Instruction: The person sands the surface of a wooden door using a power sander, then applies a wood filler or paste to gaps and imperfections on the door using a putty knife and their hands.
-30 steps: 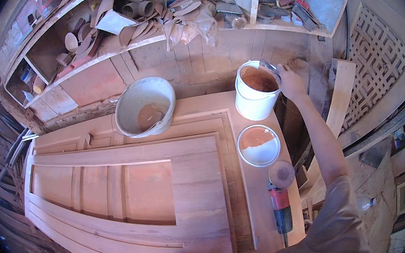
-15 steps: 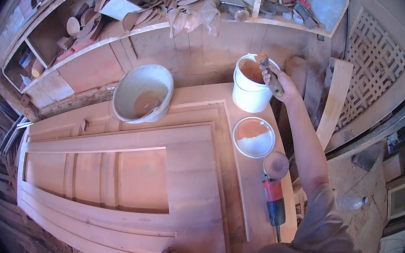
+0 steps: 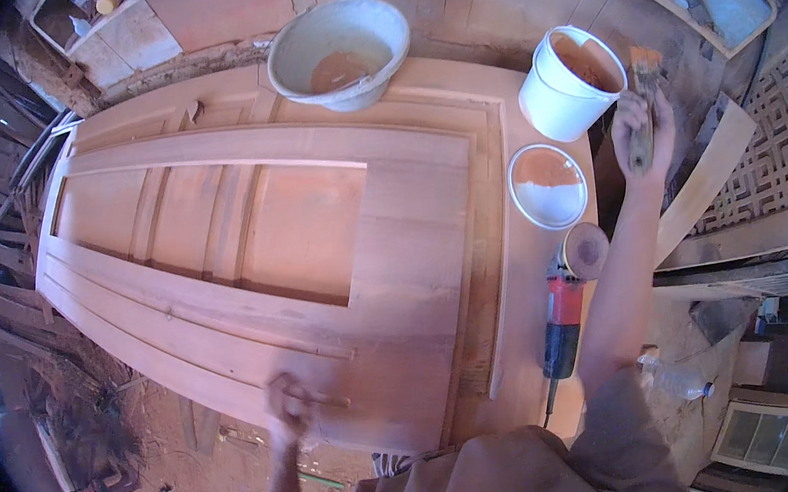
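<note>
Paintbrush [image 3: 648, 83]: sits bristles-up at two o'clock, clamped by the handle [image 3: 642, 150] in curled fingers of the right hand [image 3: 632, 119], near the white bucket [image 3: 558, 101] at its ten o'clock; appears light, stiff-handled, soft-tipped, best held mid-handle; cannot tell finger state of blurred left hand [image 3: 290, 409] at seven o'clock.
</note>
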Available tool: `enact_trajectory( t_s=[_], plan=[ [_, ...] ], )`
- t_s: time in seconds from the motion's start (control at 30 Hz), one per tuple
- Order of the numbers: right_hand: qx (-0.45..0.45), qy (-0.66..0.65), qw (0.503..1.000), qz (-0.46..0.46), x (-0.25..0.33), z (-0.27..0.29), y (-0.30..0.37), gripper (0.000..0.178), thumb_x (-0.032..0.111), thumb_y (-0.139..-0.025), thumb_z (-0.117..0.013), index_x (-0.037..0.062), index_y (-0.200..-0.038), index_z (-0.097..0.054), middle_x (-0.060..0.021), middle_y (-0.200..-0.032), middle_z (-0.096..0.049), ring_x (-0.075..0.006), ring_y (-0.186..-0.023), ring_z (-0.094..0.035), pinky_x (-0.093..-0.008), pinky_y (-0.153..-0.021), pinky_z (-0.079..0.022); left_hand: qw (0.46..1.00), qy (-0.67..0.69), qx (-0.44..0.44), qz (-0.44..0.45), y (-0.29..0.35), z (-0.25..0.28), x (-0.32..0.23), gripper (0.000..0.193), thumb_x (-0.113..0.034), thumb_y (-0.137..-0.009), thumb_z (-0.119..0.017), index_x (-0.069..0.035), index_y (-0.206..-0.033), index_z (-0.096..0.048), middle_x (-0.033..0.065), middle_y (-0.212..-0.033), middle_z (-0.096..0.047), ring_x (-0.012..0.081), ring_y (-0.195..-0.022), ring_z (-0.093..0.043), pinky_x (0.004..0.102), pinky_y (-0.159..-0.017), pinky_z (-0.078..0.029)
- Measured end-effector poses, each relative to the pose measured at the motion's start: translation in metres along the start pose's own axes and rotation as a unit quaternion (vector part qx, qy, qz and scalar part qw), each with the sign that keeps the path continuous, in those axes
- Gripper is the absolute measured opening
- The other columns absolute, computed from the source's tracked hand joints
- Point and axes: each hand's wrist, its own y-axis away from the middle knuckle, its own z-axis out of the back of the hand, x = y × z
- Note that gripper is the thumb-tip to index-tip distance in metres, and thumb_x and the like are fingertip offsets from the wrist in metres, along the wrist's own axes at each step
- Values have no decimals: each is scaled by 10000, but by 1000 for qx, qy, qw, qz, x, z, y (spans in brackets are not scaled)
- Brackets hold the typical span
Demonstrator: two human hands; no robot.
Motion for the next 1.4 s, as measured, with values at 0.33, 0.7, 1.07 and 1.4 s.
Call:
enact_trajectory(
  t_s=[0.33,0.7,1.07,1.4],
  plan=[
    [-204,-23,978,-45,-186,29,166,350,376,-1066,-438,44,-1125,-531,-57,-857,-526,-115,-455,-429,-255,-363,-379,954,-244,-97,143,-135,86,177,561,-353,-1010,-547,27,-1412,-452,270,-1442,-447,451,-1300,-447,513,-1095,-355],
    [-254,48,966,9,-208,40,165,357,370,-1070,-424,22,-1083,-502,-51,-860,-481,-112,-451,-430,-258,-366,-410,956,-216,-52,189,-138,81,163,605,-410,-1048,-441,63,-1425,-421,287,-1456,-420,443,-1356,-397,512,-1136,-310],
    [-333,666,662,-76,-249,60,116,448,258,-1023,-559,154,-1451,-474,-61,-780,-558,-148,-512,-533,-305,-460,-466,955,-236,-38,177,-138,85,176,596,-395,-1052,-441,49,-1446,-396,274,-1486,-387,427,-1385,-378,499,-1151,-296],
    [-250,847,468,-46,-258,48,64,406,207,-1023,-548,106,-1416,-531,-168,-1032,-705,-291,-815,-689,-389,-777,-560,953,-233,-48,186,-139,83,160,590,-376,-1047,-459,47,-1453,-388,275,-1480,-388,429,-1382,-379,507,-1151,-302]
  ],
)
